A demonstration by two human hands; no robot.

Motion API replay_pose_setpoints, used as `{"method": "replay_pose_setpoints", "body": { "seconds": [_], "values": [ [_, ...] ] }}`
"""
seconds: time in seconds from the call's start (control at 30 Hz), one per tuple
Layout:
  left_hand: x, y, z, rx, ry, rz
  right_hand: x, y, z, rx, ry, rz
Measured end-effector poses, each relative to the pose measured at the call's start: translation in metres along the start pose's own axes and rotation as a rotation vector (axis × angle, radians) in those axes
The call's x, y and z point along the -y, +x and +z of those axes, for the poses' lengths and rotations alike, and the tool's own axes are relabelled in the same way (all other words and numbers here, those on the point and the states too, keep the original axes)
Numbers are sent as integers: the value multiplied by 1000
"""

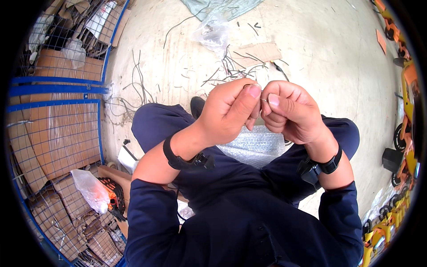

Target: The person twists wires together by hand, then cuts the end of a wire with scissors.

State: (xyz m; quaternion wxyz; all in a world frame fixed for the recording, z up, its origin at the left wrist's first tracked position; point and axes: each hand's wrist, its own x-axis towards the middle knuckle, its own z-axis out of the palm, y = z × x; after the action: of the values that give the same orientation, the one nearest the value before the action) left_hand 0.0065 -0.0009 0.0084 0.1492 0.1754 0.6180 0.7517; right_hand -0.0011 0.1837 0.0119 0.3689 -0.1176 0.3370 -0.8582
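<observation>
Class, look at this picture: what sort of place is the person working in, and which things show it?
Probably a workshop or factory floor. A bare concrete floor is strewn with cut wire scraps, blue wire-mesh cages hold flattened cardboard, and orange machine parts line one side.

concrete floor [311, 58] | wire scraps [138, 89] | clear plastic bag [213, 31] | cardboard piece [260, 52]

Blue wire-mesh cage [58, 133] held flattened brown cardboard [66, 129]; a crumpled clear plastic bag [212, 32] and loose dark wire offcuts [138, 84] lay on concrete floor [320, 53]; possibly orange-yellow frames [407, 89] stood right.
</observation>
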Motion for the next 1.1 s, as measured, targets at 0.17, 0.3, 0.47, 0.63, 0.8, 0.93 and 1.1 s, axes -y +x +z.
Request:
{"method": "replay_pose_setpoints", "body": {
  "seconds": [0.17, 0.3, 0.47, 0.63, 0.8, 0.93, 1.1],
  "values": [
    [1, -1, 5, -8, -317, 8, -14, 3, -2, 82, 174, -78],
    [-3, 0, 6, 13, -388, -7, -13, 3, -1, 106, 255, -77],
    [-6, -1, 4, 46, -413, -12, -9, 3, -3, 130, 290, -57],
    [-7, 1, 6, 11, -431, -13, -8, 2, -4, 102, 282, -80],
    [-4, 3, -2, 49, -254, 69, -5, 1, -4, 71, 172, -78],
    [15, 10, -8, 16, 82, 383, 0, -1, -3, -93, -113, -89],
    [18, 6, 0, 70, -45, 193, 8, -3, -7, -99, -278, -147]
  ]
}}
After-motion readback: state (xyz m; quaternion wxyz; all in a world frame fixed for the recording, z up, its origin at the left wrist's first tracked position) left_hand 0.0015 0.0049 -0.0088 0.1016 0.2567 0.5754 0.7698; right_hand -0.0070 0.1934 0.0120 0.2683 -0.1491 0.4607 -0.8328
